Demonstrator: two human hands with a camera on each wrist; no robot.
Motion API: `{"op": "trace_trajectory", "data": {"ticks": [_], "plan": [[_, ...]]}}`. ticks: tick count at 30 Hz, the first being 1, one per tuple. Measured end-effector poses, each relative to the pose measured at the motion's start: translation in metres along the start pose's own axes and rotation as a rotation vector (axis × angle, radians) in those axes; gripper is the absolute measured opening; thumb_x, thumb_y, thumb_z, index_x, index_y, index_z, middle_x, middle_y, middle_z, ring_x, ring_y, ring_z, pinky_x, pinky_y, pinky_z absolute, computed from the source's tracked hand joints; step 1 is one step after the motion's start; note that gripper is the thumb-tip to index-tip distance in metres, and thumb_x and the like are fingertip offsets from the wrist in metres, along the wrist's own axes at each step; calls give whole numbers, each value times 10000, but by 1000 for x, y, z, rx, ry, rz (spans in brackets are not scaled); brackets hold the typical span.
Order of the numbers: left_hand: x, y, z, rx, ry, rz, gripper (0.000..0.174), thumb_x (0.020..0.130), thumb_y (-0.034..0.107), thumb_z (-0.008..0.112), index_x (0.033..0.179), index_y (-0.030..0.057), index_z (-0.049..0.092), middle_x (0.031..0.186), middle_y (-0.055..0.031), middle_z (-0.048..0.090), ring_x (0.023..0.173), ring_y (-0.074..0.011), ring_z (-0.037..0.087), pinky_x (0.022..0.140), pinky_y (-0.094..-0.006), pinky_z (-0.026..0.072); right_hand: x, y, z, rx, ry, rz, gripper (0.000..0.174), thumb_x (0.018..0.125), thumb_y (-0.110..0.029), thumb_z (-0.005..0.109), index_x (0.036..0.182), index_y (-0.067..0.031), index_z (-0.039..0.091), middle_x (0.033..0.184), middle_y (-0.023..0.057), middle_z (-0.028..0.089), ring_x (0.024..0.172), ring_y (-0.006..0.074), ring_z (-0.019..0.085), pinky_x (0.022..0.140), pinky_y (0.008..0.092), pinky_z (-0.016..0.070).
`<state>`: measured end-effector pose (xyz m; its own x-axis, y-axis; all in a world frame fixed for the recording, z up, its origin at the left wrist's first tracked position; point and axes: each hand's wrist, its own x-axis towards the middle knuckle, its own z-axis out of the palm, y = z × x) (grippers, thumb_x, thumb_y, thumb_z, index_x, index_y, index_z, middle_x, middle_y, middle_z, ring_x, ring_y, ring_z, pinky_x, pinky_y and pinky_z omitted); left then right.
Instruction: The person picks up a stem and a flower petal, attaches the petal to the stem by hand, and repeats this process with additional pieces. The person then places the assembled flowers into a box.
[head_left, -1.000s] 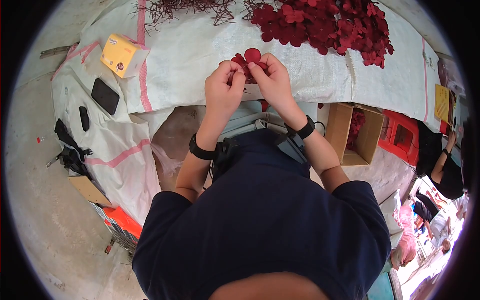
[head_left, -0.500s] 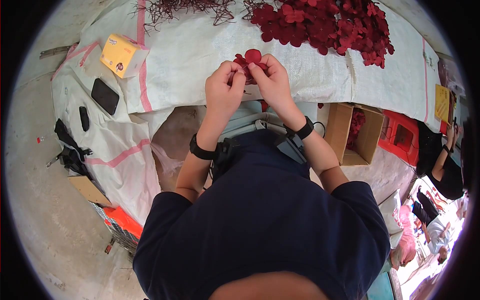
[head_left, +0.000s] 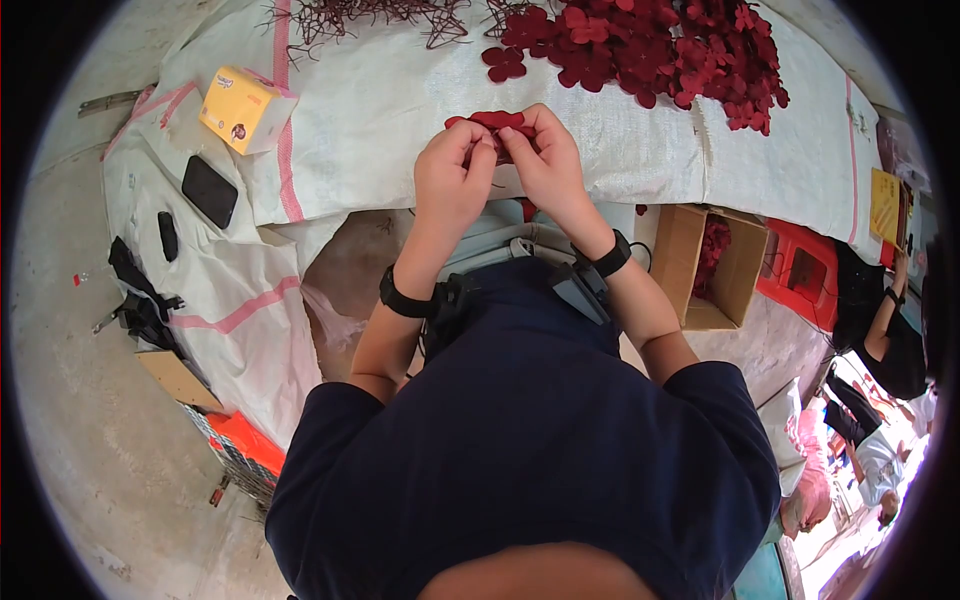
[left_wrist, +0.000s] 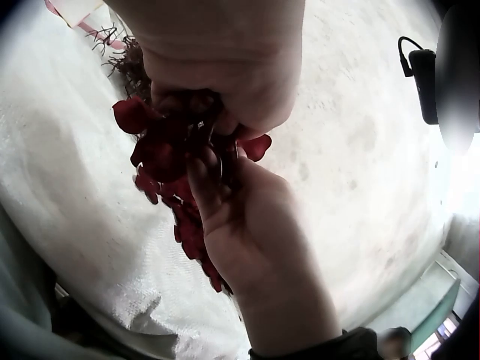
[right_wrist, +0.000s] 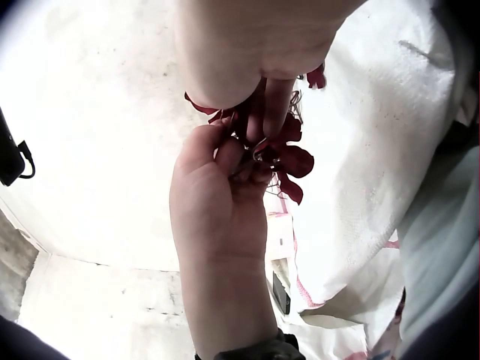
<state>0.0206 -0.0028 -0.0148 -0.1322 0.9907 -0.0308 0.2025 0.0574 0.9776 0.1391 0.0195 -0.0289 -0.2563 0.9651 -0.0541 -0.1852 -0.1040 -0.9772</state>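
Dark red cloth-like petals (head_left: 495, 120) are pinched between both hands above the near edge of the white woven sheet. My left hand (head_left: 450, 172) grips them from the left, thumb against curled fingers. From the other side my right hand (head_left: 550, 162) pinches the same petals with thumb and forefinger. In the left wrist view, several petals (left_wrist: 161, 154) stick out around the fingertips, and a thin stem or wire shows between them. In the right wrist view, petals (right_wrist: 294, 159) fan out beside the fingers. The inner part of the flower is hidden by the fingers.
A heap of red flowers (head_left: 640, 50) lies at the back right, beside thin brown branching stems (head_left: 380, 12). One flower (head_left: 503, 64) sits at the heap's left edge. A yellow box (head_left: 240, 110) and a phone (head_left: 210, 192) lie left. A cardboard box (head_left: 715, 315) stands right.
The round petal standing up between the hands has tipped down, so the held petals look flatter. A single flower now shows at the heap's left edge. Both hands stay nearly in place.
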Motion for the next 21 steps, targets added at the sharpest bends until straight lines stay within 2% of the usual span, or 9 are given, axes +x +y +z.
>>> {"op": "trace_trajectory", "data": {"ticks": [3, 11, 15, 18, 21], "plan": [[0, 1, 0, -6, -30, -12, 43, 732, 30, 490, 721, -10, 502, 637, -86, 514, 558, -140, 496, 511, -248, 393, -2, -6, -1, 71, -30, 26, 29, 837, -24, 430, 826, 1, 423, 790, 50, 529, 725, 79, 512, 659, 227, 463], [1, 1, -2, -71, -51, -18, 41, 742, 18, 476, 723, -12, 497, 637, -68, 513, 555, -106, 482, 504, -233, 386, -2, -5, 0, 32, -27, -6, 33, 838, -24, 426, 821, 4, 420, 768, 45, 519, 715, 77, 509, 648, 225, 461], [0, 1, -4, -148, -107, -123, 49, 755, 21, 468, 730, -12, 494, 650, -44, 523, 555, -77, 476, 509, -213, 388, -3, -2, -2, 45, -61, 8, 31, 836, -25, 429, 826, 4, 428, 769, 40, 519, 712, 73, 504, 640, 220, 455], [-1, -1, -5, -196, -174, -79, 94, 820, 25, 407, 777, -10, 483, 751, -32, 547, 660, -63, 509, 552, -185, 422, -4, -1, 0, 24, -53, 2, 30, 834, -25, 433, 828, 4, 435, 771, 37, 521, 710, 69, 500, 638, 216, 450], [-1, 2, -2, -254, -150, -111, 74, 804, 39, 438, 782, -8, 490, 706, -24, 543, 605, -64, 499, 536, -190, 412, -5, 1, -3, -2, -50, -3, 31, 833, -28, 438, 830, 3, 443, 777, 35, 524, 711, 65, 498, 637, 212, 446]]}}
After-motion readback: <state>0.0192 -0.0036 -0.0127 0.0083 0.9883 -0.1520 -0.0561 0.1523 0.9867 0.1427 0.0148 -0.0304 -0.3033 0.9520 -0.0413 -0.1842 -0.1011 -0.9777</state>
